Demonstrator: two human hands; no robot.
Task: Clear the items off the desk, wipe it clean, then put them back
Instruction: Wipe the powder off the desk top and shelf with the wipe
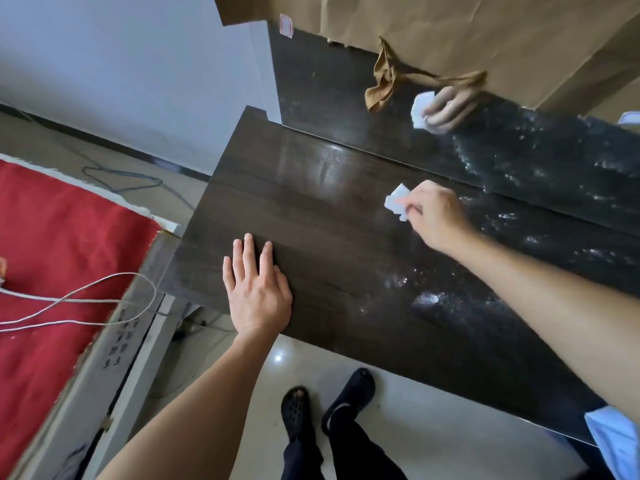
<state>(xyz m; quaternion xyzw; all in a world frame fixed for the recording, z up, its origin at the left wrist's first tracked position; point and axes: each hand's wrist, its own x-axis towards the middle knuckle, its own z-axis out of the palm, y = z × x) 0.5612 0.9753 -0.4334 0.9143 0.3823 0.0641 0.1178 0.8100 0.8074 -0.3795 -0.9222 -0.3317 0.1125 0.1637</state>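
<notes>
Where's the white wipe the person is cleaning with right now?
In the head view, the white wipe is pinched in the right hand, toward the back of the dark desk near its glossy rear panel, right of the flat left hand.

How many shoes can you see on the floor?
2. The left slipper is on the pale floor under the desk edge; the right slipper is beside it, slightly further forward. Both are black and worn. None seem hidden.
</notes>
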